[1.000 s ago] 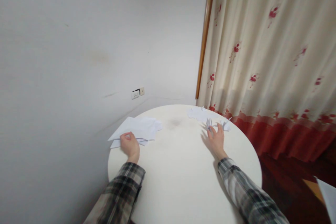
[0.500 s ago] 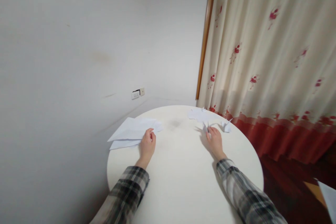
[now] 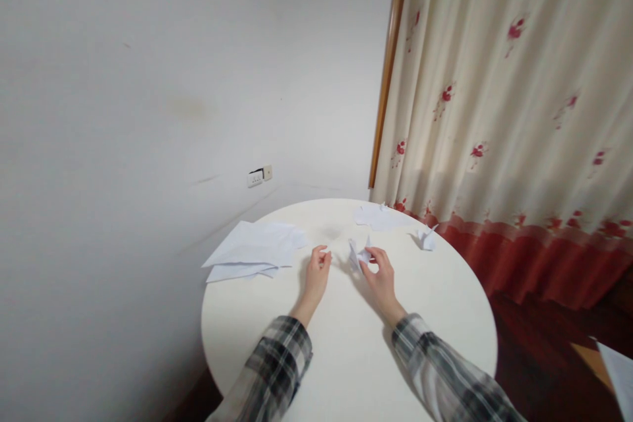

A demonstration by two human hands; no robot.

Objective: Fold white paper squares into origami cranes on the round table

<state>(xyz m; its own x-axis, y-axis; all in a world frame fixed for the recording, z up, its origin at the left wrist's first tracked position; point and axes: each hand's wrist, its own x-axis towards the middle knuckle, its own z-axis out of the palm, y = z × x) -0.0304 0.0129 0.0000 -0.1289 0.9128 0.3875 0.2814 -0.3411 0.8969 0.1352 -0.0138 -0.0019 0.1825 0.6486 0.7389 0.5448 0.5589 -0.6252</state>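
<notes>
My right hand (image 3: 380,273) pinches a white folded paper crane (image 3: 360,256) between thumb and fingertips, above the middle of the round table. Its pointed tips stick up to the left of my fingers. To the left of the crane is my left hand (image 3: 317,270), its fingers loosely bent and apart, with nothing seen in them. A small gap separates this hand from the crane. Another white paper crane (image 3: 426,239) stands near the table's right edge.
White paper sheets (image 3: 252,245) lie overlapped on the left of the white round table (image 3: 346,356). More white paper (image 3: 373,216) lies at the back right edge. A wall with a socket (image 3: 255,179) stands behind; a flowered curtain (image 3: 494,112) hangs at right.
My right hand has brought the paper crane leftward, away from the standing crane. My left hand has moved right, off the paper sheets, towards the held crane.
</notes>
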